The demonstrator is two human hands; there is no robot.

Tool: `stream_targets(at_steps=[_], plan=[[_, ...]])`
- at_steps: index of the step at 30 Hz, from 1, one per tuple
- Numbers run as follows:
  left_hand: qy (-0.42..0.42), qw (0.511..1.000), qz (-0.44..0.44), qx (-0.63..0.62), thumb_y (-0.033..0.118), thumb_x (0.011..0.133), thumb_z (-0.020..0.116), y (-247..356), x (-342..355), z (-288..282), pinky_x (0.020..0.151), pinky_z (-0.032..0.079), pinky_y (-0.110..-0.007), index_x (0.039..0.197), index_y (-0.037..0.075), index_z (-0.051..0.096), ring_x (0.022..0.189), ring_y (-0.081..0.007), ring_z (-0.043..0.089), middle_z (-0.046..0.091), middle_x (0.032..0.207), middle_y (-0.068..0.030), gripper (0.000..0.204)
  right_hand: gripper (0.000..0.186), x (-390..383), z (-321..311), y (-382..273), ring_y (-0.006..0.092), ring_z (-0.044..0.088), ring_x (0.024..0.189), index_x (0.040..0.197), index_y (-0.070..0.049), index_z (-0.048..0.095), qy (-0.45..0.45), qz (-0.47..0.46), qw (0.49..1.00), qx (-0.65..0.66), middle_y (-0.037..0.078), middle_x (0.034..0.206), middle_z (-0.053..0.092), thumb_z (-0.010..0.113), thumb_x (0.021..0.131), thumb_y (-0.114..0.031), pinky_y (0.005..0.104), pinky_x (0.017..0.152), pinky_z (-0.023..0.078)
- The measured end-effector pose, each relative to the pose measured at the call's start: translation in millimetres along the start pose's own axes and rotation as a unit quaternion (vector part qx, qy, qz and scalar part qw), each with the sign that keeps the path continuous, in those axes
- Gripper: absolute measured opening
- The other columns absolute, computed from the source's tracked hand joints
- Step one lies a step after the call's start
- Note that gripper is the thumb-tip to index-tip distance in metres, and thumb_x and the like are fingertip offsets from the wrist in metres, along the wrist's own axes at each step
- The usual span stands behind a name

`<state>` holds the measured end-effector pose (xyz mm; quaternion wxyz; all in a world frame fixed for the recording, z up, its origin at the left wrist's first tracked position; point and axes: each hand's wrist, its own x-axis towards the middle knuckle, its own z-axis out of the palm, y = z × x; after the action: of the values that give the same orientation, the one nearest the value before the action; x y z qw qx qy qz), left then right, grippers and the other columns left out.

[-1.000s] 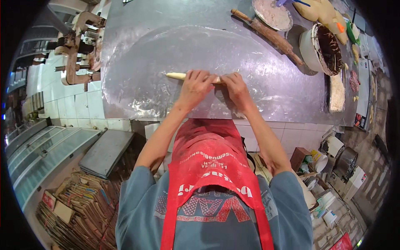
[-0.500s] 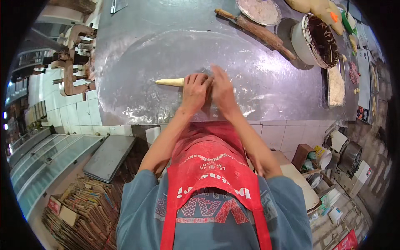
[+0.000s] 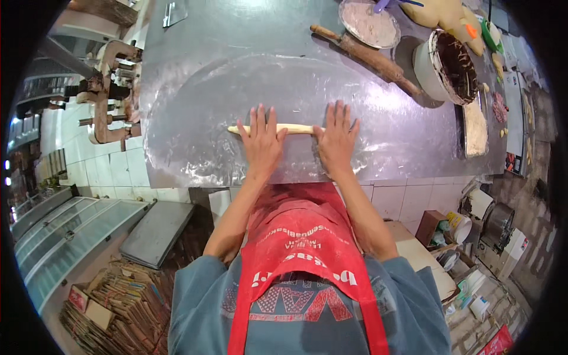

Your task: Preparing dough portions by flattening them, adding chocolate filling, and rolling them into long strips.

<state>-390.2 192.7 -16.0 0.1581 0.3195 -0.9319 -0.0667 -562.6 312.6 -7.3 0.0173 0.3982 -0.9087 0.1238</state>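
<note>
Both palms flat on a thin rope of pale dough [image 3: 294, 128], lying crosswise on the floured metal worktop [image 3: 195, 148]. Left hand [image 3: 262, 142] over the rope's left half, fingers spread and straight, gripping nothing; right hand [image 3: 336, 139] over its right end, fingers likewise outstretched. Bare tip of dough poking out beyond the left hand. Farther back, a wooden rolling pin [image 3: 367, 57], a flour bowl [image 3: 369, 22] and a chocolate-lined white bucket [image 3: 445, 66].

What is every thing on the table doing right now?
Long pale dough rope: lying flat under both palms.
Left hand: open, pressed on dough.
Right hand: open, pressed on dough.
Wooden rolling pin: lying unused.
White round tub: uncovered, dark filling inside.
</note>
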Motion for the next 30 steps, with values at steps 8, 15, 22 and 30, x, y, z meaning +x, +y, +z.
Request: stream_targets(at_steps=[8, 15, 22, 30], plan=[[-0.006, 0.997, -0.073, 0.016, 0.044, 0.106, 0.049, -37, 4, 10, 0.121, 0.011, -0.07, 0.155, 0.007, 0.045, 0.153, -0.0405, 0.03, 0.037, 0.162, -0.0209, 0.062, 0.068, 21, 4, 30, 0.0394, 0.025, 0.154, 0.158, -0.01, 0.039, 0.01, 0.059, 0.997, -0.041, 0.019, 0.167, 0.03, 0.055, 0.102, -0.044, 0.0693, 0.119, 0.018], [-0.02, 0.992, -0.121, 0.018, 0.041, 0.107, 0.048, -37, 11, -5, 0.12, 0.009, -0.071, 0.155, 0.007, 0.045, 0.155, -0.0409, 0.026, 0.034, 0.164, -0.0208, 0.059, 0.066, 32, 1, 58, 0.0403, 0.025, 0.154, 0.158, -0.012, 0.039, 0.038, 0.082, 0.995, -0.046, 0.02, 0.167, 0.028, 0.053, 0.103, -0.045, 0.0724, 0.118, 0.017], [0.014, 0.992, -0.127, 0.001, 0.036, 0.106, 0.049, -31, 13, -20, 0.122, 0.01, -0.069, 0.153, 0.007, 0.047, 0.155, -0.0405, 0.026, 0.035, 0.164, -0.0206, 0.055, 0.063, 0, -3, 37, 0.039, 0.027, 0.154, 0.156, 0.001, 0.038, 0.041, 0.071, 0.996, 0.033, 0.022, 0.164, 0.035, 0.051, 0.105, -0.034, 0.0708, 0.12, 0.016], [-0.061, 0.994, -0.088, 0.016, 0.031, 0.106, 0.05, -11, 5, -7, 0.123, 0.011, -0.065, 0.153, 0.008, 0.047, 0.154, -0.0398, 0.028, 0.035, 0.164, -0.0199, 0.053, 0.06, -26, -3, -48, 0.0374, 0.034, 0.152, 0.154, 0.002, 0.04, -0.072, -0.183, 0.973, 0.121, 0.022, 0.161, 0.04, 0.052, 0.103, -0.026, 0.0616, 0.123, 0.018]])
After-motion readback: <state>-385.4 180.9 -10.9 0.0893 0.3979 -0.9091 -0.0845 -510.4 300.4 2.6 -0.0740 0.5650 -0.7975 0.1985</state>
